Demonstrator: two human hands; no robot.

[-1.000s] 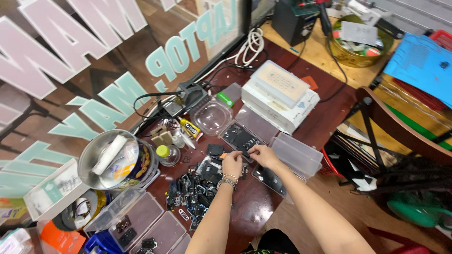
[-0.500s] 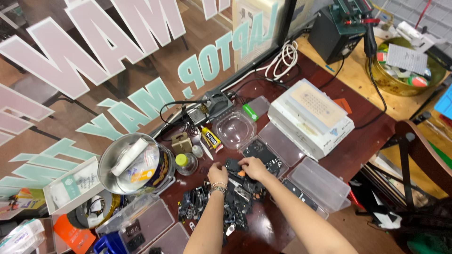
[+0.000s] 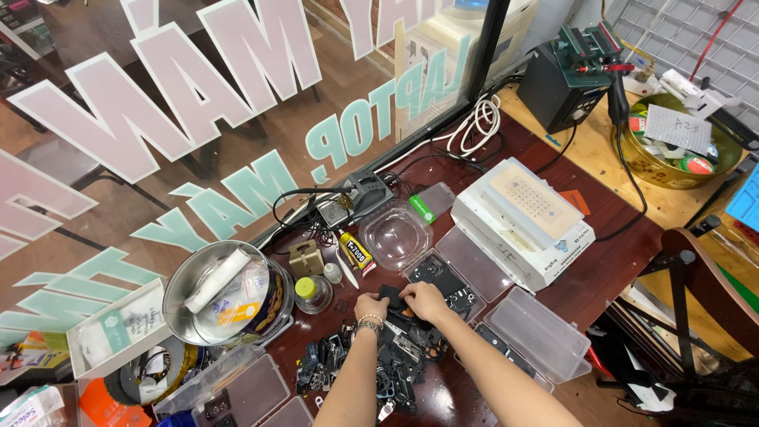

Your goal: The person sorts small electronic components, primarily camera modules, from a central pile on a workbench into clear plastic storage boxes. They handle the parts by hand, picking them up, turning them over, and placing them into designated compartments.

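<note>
A: Small black part (image 3: pixel 393 296), pinched between both hands over the dark red table (image 3: pixel 609 261), right at the top of the heap of black phone parts (image 3: pixel 379 364).

B: Left hand (image 3: pixel 370 307) curls its fingers on the near edge, right hand (image 3: pixel 423 300) clamps the other end. Looks like a two-sided grip to steady it.

A: Tight quarters! Open clear box with a phone frame (image 3: pixel 439 278) sits just beside the right hand, probably kept close for sorting.

B: Yellow glue tube (image 3: pixel 357 253) and a green-capped jar (image 3: pixel 313 294) crowd the left, with the steel bowl (image 3: pixel 225 296) beyond.

A: Free tabletop lies mostly beyond the white machine (image 3: pixel 526 221), toward the table's right edge.
</note>
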